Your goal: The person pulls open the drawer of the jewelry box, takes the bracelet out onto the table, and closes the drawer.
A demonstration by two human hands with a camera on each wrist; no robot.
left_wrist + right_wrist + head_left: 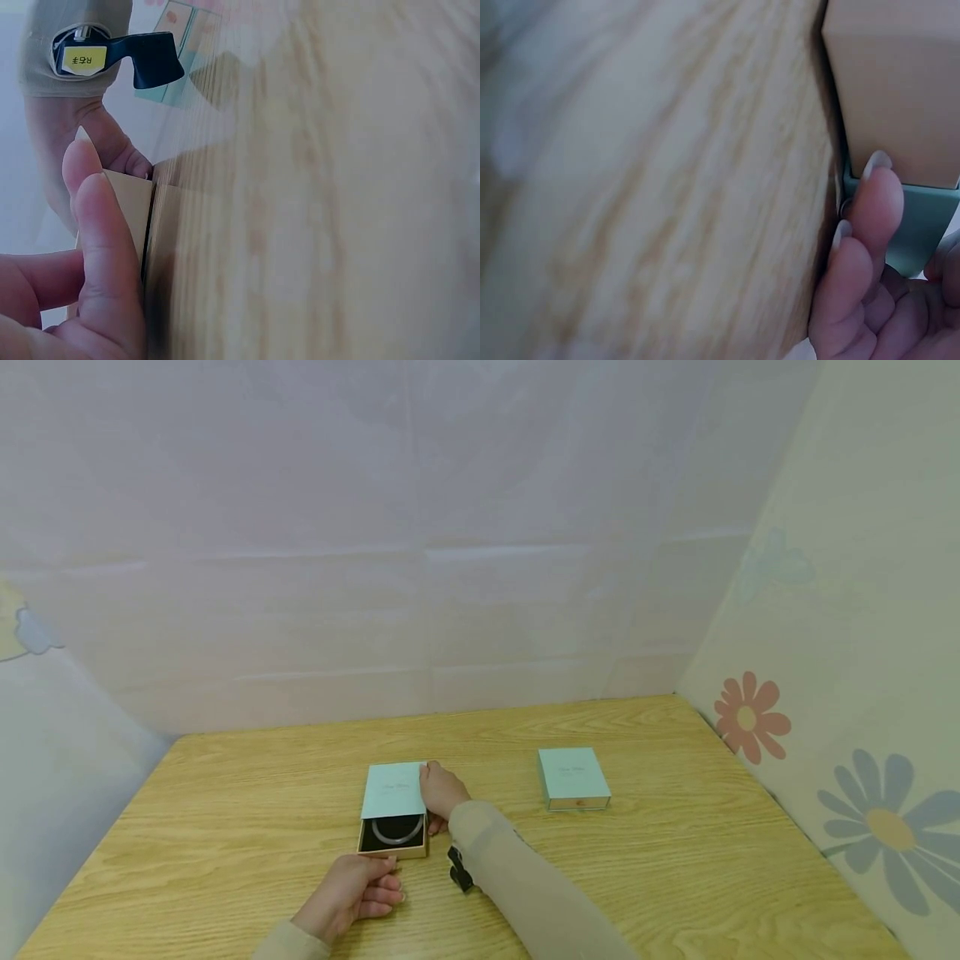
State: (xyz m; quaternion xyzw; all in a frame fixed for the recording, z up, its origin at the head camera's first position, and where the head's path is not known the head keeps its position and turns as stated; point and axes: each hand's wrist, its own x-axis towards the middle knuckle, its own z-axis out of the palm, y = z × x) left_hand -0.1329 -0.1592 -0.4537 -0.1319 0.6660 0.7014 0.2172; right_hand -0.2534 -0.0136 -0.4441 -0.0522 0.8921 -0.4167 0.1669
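A pale mint jewelry box (393,789) lies on the table, its drawer (408,852) pulled partway out toward the front. Inside the drawer's black lining sits a pale bangle (396,841), its far part hidden under the box's sleeve. My left hand (356,889) is at the drawer's front wall, fingers curled and thumb near the edge; the left wrist view shows its fingers (105,232) against the tan wall. With my right hand (444,793) I grip the sleeve's right side, and two fingertips (881,199) press low against the box in the right wrist view.
A second mint box (573,774), closed, stands to the right on the wooden table (675,860). Behind the table hangs a pale plain backdrop (420,610); a panel with printed flowers (750,718) borders the right side. A black wrist mount (460,870) sits on my right sleeve.
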